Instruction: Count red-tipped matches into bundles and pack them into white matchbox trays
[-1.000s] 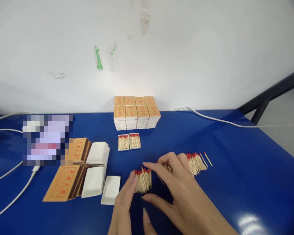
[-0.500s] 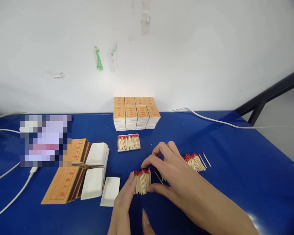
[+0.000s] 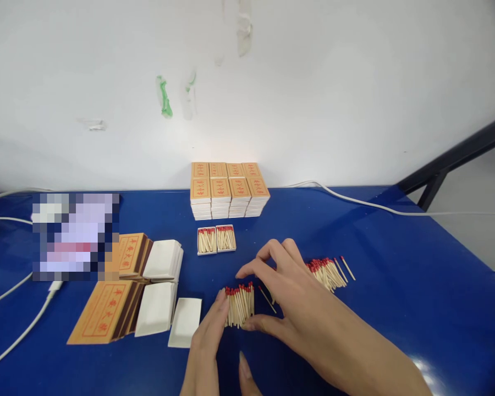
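A small bunch of red-headed matches [image 3: 240, 307] lies side by side on the blue table between my two hands. My left hand [image 3: 207, 341] has its fingers stretched out along the bunch's left side, with the thumb apart below. My right hand [image 3: 282, 291] arches over from the right, thumb and index finger apart. Its thumb touches the bunch at the lower right, while the index fingertip sits just above the match heads. A single match [image 3: 267, 300] lies under the right hand. Beyond that hand is a looser pile of matches [image 3: 328, 273], partly hidden by it.
An empty white tray [image 3: 185, 323] lies left of my left hand, near stacked white trays [image 3: 154, 309] and orange matchbox sleeves [image 3: 99, 313]. Two match-filled trays [image 3: 207, 241] stand before stacked matchboxes [image 3: 230, 190]. A blurred phone-like device [image 3: 78, 236] and white cables [image 3: 22, 347] are left.
The right thumb and index fingertip have shifted very slightly left over the bunch. Otherwise the hands and matches look nearly the same; the whole view has moved a little.
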Available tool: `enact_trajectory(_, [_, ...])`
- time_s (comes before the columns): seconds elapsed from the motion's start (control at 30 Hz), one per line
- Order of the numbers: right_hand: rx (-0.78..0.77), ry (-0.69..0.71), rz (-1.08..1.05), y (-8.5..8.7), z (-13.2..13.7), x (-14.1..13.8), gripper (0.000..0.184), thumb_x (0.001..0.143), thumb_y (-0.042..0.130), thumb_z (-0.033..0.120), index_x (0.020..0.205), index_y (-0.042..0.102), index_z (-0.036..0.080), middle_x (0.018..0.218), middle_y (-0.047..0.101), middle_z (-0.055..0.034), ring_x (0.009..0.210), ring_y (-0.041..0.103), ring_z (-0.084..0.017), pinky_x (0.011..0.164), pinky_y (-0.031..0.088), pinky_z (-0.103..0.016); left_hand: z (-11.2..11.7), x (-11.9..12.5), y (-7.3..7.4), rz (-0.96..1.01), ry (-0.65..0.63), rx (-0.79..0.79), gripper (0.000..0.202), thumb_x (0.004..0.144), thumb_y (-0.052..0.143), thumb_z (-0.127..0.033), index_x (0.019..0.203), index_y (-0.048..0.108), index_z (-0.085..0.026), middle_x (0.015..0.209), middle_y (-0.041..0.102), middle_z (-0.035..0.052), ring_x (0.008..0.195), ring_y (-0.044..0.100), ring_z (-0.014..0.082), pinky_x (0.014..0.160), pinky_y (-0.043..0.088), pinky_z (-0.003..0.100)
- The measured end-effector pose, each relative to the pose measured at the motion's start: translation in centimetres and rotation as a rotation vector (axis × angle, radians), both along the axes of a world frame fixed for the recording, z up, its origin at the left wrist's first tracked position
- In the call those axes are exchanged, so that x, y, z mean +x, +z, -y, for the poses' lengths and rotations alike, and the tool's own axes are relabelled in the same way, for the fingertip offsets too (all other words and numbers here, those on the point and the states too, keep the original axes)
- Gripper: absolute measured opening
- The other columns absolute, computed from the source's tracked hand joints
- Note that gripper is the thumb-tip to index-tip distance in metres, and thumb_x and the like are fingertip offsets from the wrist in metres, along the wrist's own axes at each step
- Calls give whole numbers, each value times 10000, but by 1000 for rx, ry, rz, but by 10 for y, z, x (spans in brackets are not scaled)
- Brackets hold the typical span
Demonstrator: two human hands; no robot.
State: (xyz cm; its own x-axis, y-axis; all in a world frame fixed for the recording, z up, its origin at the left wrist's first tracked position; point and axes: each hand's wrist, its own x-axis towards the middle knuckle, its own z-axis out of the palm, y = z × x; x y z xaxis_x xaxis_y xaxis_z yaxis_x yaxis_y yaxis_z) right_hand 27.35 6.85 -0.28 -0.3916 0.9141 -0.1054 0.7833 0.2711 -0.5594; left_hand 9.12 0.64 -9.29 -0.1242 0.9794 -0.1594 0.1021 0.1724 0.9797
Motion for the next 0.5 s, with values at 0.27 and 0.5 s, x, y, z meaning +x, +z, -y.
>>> enact_trajectory(0.27, [-13, 4, -3, 2, 4, 0, 272, 936, 833, 164, 1089, 641, 282, 1256, 555, -28, 1186, 507, -242, 956, 596, -429, 3, -1, 2, 3, -23, 6, 351, 1087, 586, -233, 1365, 753, -367, 1415, 786, -41, 1428, 666, 269, 1241, 543, 417])
enact_trajectory(0.5, [388, -218, 128, -5, 23, 4, 70, 1037, 700, 281, 1107, 701, 274, 1077, 640, -84, 967, 569, -278, 772, 585, -470, 4, 0, 7, 12, -15, -11, 343, 1108, 543, -266, 1366, 754, -346, 1413, 787, -13, 1436, 660, 272, 1258, 524, 429])
